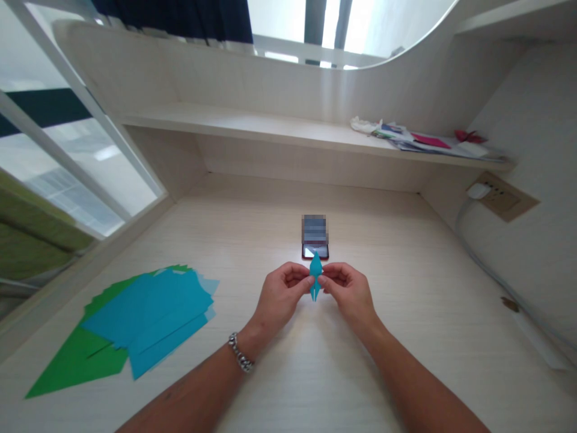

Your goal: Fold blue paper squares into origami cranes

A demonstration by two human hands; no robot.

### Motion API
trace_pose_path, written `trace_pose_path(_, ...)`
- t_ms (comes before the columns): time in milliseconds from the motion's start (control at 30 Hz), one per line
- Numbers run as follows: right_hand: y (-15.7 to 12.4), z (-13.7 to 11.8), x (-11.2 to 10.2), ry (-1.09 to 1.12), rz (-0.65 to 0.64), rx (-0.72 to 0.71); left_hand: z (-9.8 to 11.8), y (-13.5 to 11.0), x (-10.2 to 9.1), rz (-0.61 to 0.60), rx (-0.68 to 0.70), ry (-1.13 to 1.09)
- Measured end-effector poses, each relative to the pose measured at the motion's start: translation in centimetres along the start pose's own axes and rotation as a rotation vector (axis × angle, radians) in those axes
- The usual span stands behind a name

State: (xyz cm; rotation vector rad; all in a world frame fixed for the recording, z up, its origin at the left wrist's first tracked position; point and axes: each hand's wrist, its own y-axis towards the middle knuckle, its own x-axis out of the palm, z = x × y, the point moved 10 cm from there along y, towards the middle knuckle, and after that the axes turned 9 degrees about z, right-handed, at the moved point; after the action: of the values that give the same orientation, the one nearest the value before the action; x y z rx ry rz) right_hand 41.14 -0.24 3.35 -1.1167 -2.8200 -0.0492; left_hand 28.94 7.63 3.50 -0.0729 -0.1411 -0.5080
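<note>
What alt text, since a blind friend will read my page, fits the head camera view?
A person's left hand and right hand pinch a small folded blue paper between them over a pale desk, with a phone lying just beyond. To the left lie overlapping blue sheets and green sheets; a shelf runs across the back.

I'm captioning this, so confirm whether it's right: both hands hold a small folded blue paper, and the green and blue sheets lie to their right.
Wrong side: the head view shows the green and blue sheets to their left. The left hand and right hand do hold the small folded blue paper.
</note>
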Motion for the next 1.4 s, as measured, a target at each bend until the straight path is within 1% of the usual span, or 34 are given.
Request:
trace_pose_path(167, 0.0, 0.1, -0.1, 0.019, -0.013, 0.045, 0.0, -0.1, 0.3, -0.027, -0.025, -0.036)
trace_pose_path(267, 0.0, 0.0, -0.2, 0.041, -0.008, 0.037, -0.1, -0.2, 0.4, -0.031, -0.035, -0.051)
trace_pose_path(367, 0.0, 0.1, -0.1, 0.008, -0.019, 0.043, -0.1, -0.2, 0.4, -0.041, -0.033, -0.057)
trace_pose_path(433, 0.0, 0.2, 0.1, -0.02, -0.045, 0.061, 0.0, -0.2, 0.5, -0.06, -0.03, -0.055)
trace_pose_path(533, -0.1, 0.3, 0.5, -0.044, -0.126, 0.083, 0.2, -0.4, 0.8, -0.098, -0.031, -0.043)
trace_pose_path(633, -0.2, 0.3, 0.7, -0.038, -0.172, 0.092, 0.3, -0.5, 1.2, -0.136, -0.066, -0.034)
trace_pose_path(700, -0.4, 0.6, 0.8, -0.006, -0.183, 0.118, 0.1, -0.6, 1.3, -0.144, -0.097, -0.031)
trace_pose_path(867, -0.8, 1.3, 1.1, 0.187, -0.175, 0.261, -0.6, -0.6, 1.3, -0.128, -0.158, -0.089)
trace_pose_path(1000, -1.1, 1.2, 1.6, 0.251, -0.217, 0.316, -0.6, -0.8, 1.5, -0.132, -0.162, -0.134)
trace_pose_path(1100, -1.1, 0.9, 1.6, 0.247, -0.242, 0.315, -0.5, -0.8, 1.5, -0.149, -0.141, -0.105)
trace_pose_path(1233, -1.0, 0.8, 1.4, 0.21, -0.225, 0.296, -0.2, -0.7, 1.5, -0.172, -0.102, -0.04)
trace_pose_path(1300, -0.9, 0.9, 1.1, 0.159, -0.203, 0.27, -0.1, -0.6, 1.4, -0.163, -0.093, -0.012)
trace_pose_path(1400, -0.5, 0.8, 0.7, 0.068, -0.168, 0.194, 0.0, -0.6, 1.4, -0.161, -0.097, -0.008)
